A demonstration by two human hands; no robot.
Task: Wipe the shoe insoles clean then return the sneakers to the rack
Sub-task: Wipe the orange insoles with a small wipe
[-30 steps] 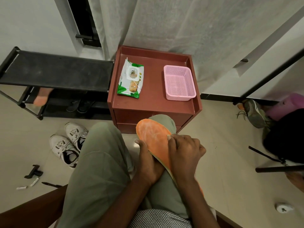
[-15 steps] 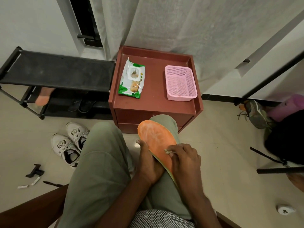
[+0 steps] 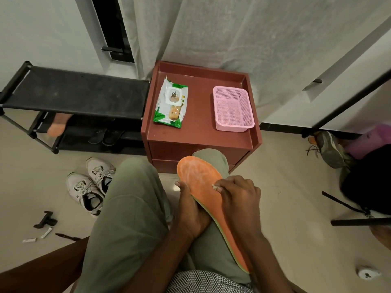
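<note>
Orange foam fills your lap: the insole (image 3: 203, 187) lies tilted along your right thigh, toe end far, heel end near. Your left hand (image 3: 191, 210) cups its left edge from beneath, thumb on the rim. Your right hand (image 3: 239, 195) is curled onto its upper face, fingertips (image 3: 219, 188) pinching a small white scrap, likely a wipe (image 3: 215, 186), against the foam. Pale streaks show on the toe area.

The white sneakers (image 3: 91, 182) sit on the floor to your left, side by side, near the black rack (image 3: 74, 92). A second orange insole (image 3: 57, 125) rests on a lower shelf of the rack, with dark sandals (image 3: 105, 136) just right of it.

Ahead, on the red-brown cabinet (image 3: 201, 136), lies a green-and-white wipes pack (image 3: 170, 104); its print is too small to read. The pink basket (image 3: 232, 108) stands to its right, well apart. The markings on the sneakers are also unreadable.
</note>
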